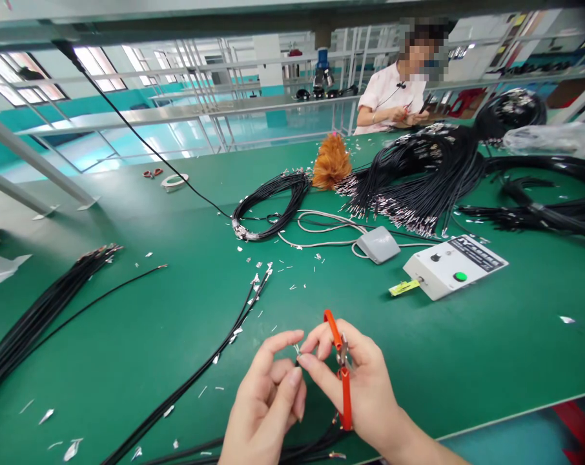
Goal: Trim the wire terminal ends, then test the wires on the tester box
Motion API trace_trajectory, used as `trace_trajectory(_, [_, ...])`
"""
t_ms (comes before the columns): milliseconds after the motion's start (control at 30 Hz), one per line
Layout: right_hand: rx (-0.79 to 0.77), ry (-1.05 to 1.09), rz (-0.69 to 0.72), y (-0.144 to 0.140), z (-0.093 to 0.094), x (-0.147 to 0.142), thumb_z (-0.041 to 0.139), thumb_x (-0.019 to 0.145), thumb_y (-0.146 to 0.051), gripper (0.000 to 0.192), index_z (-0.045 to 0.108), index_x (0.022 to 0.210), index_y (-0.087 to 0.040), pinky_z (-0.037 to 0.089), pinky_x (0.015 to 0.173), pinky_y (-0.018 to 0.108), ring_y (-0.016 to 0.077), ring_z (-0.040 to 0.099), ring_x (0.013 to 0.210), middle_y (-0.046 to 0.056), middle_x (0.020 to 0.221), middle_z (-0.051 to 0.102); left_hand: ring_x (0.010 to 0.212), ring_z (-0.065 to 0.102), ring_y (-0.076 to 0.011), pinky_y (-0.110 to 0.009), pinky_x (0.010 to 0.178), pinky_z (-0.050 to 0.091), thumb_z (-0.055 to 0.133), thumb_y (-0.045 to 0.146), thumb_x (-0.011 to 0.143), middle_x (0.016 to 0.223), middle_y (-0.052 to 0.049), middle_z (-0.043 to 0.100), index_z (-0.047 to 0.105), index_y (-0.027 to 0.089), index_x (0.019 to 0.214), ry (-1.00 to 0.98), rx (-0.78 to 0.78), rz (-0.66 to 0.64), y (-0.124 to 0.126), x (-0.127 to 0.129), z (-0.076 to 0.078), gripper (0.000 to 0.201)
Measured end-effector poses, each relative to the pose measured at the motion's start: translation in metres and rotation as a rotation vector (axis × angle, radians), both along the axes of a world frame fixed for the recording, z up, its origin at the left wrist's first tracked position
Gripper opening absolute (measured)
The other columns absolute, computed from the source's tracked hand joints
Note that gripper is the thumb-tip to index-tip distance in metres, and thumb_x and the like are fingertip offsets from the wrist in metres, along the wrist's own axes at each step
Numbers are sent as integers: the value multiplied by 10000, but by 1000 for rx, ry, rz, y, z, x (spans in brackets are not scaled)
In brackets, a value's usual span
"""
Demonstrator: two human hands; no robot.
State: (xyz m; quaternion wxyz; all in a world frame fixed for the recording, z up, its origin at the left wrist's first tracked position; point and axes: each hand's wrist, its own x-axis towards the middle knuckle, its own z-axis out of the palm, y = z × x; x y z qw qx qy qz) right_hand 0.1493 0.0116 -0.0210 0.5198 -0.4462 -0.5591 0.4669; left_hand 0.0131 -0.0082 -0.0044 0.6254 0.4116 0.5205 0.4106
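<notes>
pinching the stripped tip of a thin black cable [254,329] between thumb and forefinger, the left hand [268,400] is closed narrowly on it just in from the near edge of the green worktop [467,361]; the cable runs away toward the middle of the top. the right hand [355,381] grips a pair of orange-handled snips [341,368], blades right at that tip, fingers wrapped around the handles. the cable looks light, limp and smooth-jacketed, so it probably slides unless held close to the end, and the bare strands seem easy to bend or crush. two or three loose cables lie by the hands; one bundle [41,310] rests at the left edge, one coil [273,203] mid-top, a large heap [418,181] toward the far right. one white control box [454,266], one grey foot pedal [378,244], one orange duster [331,165]. foil scraps, too many to count, litter the top. a co-worker [394,97] sits at the far edge.
</notes>
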Motion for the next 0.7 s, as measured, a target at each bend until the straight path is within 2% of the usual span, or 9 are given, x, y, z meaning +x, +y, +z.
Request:
trace_trajectory(100, [120, -105, 11, -1, -2, 0, 582, 822, -165, 112, 499, 775, -224, 463, 712, 283, 148, 589, 752, 0, 811, 611, 483, 337, -89, -194, 455, 229, 586, 473, 824, 525, 59, 452, 485, 202, 1189, -17, -17, -34, -1, 0, -1, 465])
trace_trajectory(200, [343, -294, 6, -2, -4, 0, 525, 817, -109, 127, 476, 779, -220, 438, 702, 311, 167, 570, 753, 23, 820, 611, 502, 354, -90, -192, 466, 249, 589, 463, 828, 554, 61, 448, 451, 211, 1212, -47, -28, -62, -1, -2, -4, 480])
trace_trajectory(267, [433, -327, 26, -4, -4, 2, 511, 806, -91, 139, 466, 791, -221, 426, 702, 309, 167, 567, 753, 20, 817, 607, 525, 368, -95, -192, 483, 274, 584, 477, 828, 576, 57, 447, 444, 216, 1217, -64, -43, -42, -1, -3, -5, 489])
trace_trajectory(300, [416, -310, 40, -4, -4, 3, 513, 812, -101, 133, 462, 799, -222, 424, 696, 296, 158, 568, 741, 12, 807, 601, 532, 372, -96, -192, 489, 281, 585, 482, 826, 579, 55, 449, 448, 215, 1215, -67, -52, -27, 0, -3, -4, 491])
trace_trajectory(367, [283, -317, 41, -2, -3, 8, 545, 834, -172, 104, 462, 797, -222, 415, 656, 264, 142, 559, 686, -6, 753, 579, 516, 350, -90, -185, 473, 260, 582, 480, 829, 559, 57, 447, 455, 211, 1215, -61, -59, -1, 1, -4, -2, 487])
trace_trajectory(433, [172, -454, -14, 1, -1, 14, 610, 820, -271, 156, 476, 763, -217, 381, 606, 253, 141, 531, 631, -13, 699, 561, 485, 305, -81, -181, 440, 205, 576, 468, 837, 538, 60, 450, 452, 208, 1221, -62, -60, 2, 1, -4, 1, 480])
trace_trajectory(533, [249, -712, -90, 5, -1, 21, 677, 765, -339, 219, 510, 711, -209, 310, 583, 265, 143, 494, 602, -7, 685, 575, 466, 252, -75, -190, 425, 150, 570, 471, 839, 528, 59, 454, 455, 210, 1223, -86, -80, -12, 2, -4, 4, 478])
trace_trajectory(600, [341, -797, -106, 6, -3, 23, 672, 766, -351, 218, 531, 688, -204, 276, 580, 271, 136, 481, 586, -10, 679, 587, 466, 240, -73, -194, 430, 144, 578, 463, 837, 529, 57, 456, 462, 216, 1226, -103, -102, -14, 2, -5, 4, 475])
trace_trajectory(700, [390, -856, -120, 5, -6, 21, 644, 792, -374, 249, 546, 649, -196, 253, 585, 277, 126, 480, 566, -13, 638, 590, 466, 233, -69, -198, 432, 135, 587, 441, 837, 529, 54, 456, 470, 213, 1228, -121, -109, -5, 2, -6, 4, 467])
